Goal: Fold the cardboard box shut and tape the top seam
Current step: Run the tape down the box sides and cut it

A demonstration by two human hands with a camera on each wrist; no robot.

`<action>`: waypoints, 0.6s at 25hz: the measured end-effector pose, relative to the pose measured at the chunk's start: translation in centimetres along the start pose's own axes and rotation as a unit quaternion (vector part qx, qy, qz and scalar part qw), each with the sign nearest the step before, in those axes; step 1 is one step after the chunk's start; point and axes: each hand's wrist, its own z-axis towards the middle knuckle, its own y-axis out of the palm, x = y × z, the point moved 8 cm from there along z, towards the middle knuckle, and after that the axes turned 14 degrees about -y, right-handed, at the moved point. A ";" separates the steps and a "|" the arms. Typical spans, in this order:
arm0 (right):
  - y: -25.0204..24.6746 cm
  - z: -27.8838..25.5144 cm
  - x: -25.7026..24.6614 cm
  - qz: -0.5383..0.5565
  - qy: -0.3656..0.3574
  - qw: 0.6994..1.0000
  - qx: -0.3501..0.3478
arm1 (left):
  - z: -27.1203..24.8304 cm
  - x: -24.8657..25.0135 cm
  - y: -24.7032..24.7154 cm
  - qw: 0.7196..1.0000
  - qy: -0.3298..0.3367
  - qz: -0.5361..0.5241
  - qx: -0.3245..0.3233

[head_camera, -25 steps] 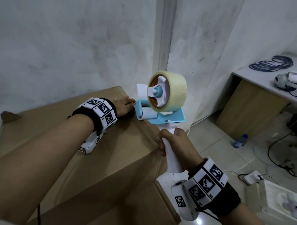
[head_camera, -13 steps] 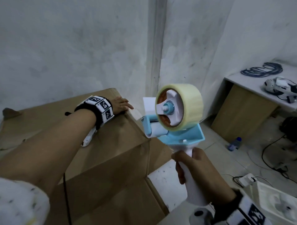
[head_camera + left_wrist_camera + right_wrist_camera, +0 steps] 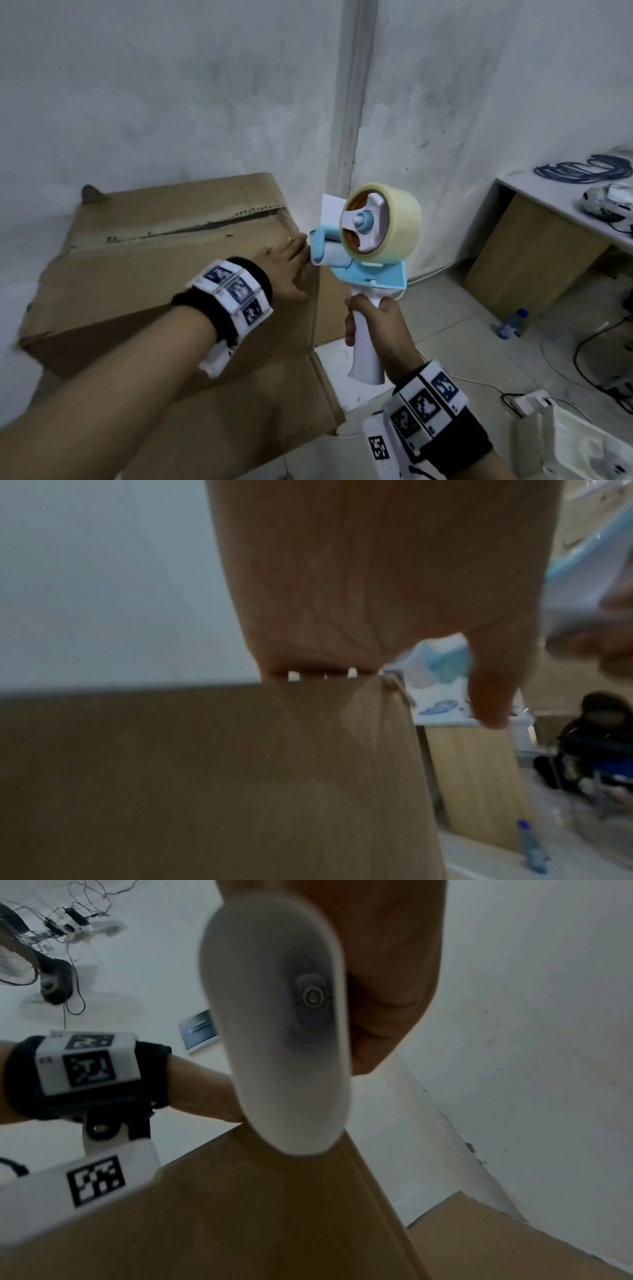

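The brown cardboard box (image 3: 154, 274) stands against the wall with its top flaps folded down; the ragged seam (image 3: 205, 224) runs across the top. My left hand (image 3: 287, 262) lies flat on the top near the right edge, fingers straight; its palm (image 3: 342, 588) fills the left wrist view above the box (image 3: 205, 777). My right hand (image 3: 375, 318) grips the white handle of the blue tape dispenser (image 3: 370, 274), which carries a clear tape roll (image 3: 382, 221). Its roller (image 3: 325, 248) sits just off the box's right edge, beside my left fingertips. The handle's butt (image 3: 281, 1042) shows in the right wrist view.
Flattened cardboard (image 3: 239, 411) lies on the floor under the box. At the right a desk (image 3: 534, 260) holds blue cables (image 3: 589, 168) and a white device (image 3: 609, 198). A water bottle (image 3: 512, 322), cords and a white carton (image 3: 575, 445) are on the floor. A seated person (image 3: 603, 737) is nearby.
The dispenser had swung out to the right of the box half a second ago; now its roller is back at the box's right edge by my left fingertips. My left hand stays on the top.
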 end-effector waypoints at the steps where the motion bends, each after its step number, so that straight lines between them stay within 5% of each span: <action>1: 0.0 -0.2 -0.1 -0.002 0.005 1.000 -0.002 | -0.2 0.0 0.2 0.999 -0.016 -0.006 0.049; 5: 0.1 -0.6 -1.0 -0.029 -0.016 0.999 -0.010 | -1.2 -0.1 -0.4 0.987 -0.022 -0.041 0.157; 10: -1.7 -3.2 -1.5 -0.069 -0.045 0.996 -0.030 | -1.1 0.0 -0.6 0.986 -0.061 -0.002 0.154; 15: -3.0 -4.1 -0.6 -0.121 -0.036 0.989 -0.070 | -0.4 0.0 -0.6 0.994 -0.011 -0.061 0.090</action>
